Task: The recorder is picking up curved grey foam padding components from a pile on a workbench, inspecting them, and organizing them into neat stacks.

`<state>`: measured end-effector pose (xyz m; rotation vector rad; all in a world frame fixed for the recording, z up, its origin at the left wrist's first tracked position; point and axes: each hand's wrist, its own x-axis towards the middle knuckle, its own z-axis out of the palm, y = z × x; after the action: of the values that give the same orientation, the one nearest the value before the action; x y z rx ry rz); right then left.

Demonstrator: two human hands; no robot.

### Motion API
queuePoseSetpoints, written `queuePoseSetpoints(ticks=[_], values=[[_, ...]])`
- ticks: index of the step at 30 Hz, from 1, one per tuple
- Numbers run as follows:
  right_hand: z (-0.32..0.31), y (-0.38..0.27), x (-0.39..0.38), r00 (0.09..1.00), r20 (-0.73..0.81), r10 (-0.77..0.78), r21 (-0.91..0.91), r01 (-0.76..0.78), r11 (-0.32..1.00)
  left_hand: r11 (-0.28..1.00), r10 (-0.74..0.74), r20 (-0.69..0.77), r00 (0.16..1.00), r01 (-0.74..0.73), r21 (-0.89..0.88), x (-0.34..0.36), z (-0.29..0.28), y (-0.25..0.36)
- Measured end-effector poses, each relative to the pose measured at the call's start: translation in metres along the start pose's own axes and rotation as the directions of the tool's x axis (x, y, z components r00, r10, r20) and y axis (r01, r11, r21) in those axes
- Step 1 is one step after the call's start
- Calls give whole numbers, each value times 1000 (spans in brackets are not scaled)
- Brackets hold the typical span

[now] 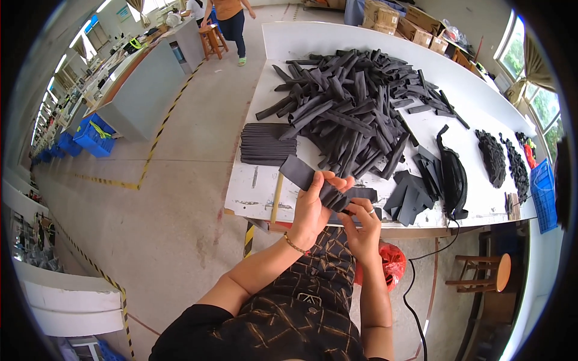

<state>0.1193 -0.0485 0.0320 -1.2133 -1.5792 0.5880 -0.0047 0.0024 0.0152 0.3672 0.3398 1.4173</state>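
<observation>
My left hand (312, 213) grips a dark grey fabric strip (296, 171) over the near edge of the white table (245, 200), with its upper end flat and the part in my fingers bunched. My right hand (361, 228) pinches the lower right end of that piece. Flat dark pieces (361, 194) lie just behind my right hand. A neat row of narrow black strips (268, 143) sits at the table's left, beside a large loose heap of similar strips (337, 102). More cut pieces (404, 198) and a black corded bundle (451, 174) lie to the right.
A yellow stick (277, 198) lies near the front edge. Dark bundles (490, 156) and a blue basket (543, 195) are at the right. A red bag (391, 268) and stool (494, 271) stand below. Another person (229, 30) walks in the aisle beside workbenches and blue crates (96, 135).
</observation>
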Motion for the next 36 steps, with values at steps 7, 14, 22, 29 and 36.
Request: queuePoseSetpoints(ticks=[7,14,22,29,36], values=[[14,19,-15,931,-365,20,91,14,996,991,131,103,986,-130,-11,14,0,13],[3,21,-3,898,-111,427,609,-278,743,990,80,179,981,-100,103,7,4,6],[5,39,6,921,-296,252,100,-233,967,994,-107,37,994,107,16,18,-22,-3],[-55,119,48,927,-61,371,144,-360,922,766,162,-118,980,-50,641,58,-61,7],[-49,192,37,925,31,379,-36,-378,925,664,254,-231,939,5,748,100,-97,-10]])
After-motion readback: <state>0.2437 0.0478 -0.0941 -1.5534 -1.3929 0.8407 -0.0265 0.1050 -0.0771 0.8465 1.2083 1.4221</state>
